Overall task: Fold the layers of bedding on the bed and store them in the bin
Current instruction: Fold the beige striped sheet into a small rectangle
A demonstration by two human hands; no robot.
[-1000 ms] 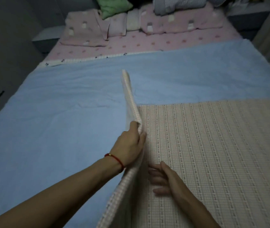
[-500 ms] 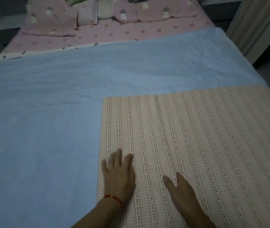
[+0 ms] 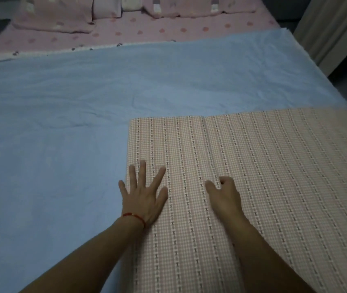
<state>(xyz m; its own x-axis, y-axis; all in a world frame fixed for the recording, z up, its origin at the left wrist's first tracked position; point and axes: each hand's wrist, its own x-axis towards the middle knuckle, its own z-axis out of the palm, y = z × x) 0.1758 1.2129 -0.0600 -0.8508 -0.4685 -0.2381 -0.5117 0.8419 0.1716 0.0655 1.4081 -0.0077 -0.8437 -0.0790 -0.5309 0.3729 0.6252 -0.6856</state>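
Observation:
A pink checked sheet lies folded on the near right part of the bed, over a light blue sheet spread across the mattress. A folded flap's edge runs down the checked sheet from its far side toward my right hand. My left hand presses flat on the checked sheet near its left edge, fingers spread, with a red cord round the wrist. My right hand rests on the same sheet at the flap's edge, its fingers curled and thumb and forefinger pinching the cloth. No bin is in view.
A pink spotted sheet and pink pillows lie at the head of the bed. A pale curtain hangs beyond the bed's right side, with dark floor below it.
One second ago my left hand held the sheet's left part upright; it has since been laid over to the right. My right hand's fingers have curled from flat.

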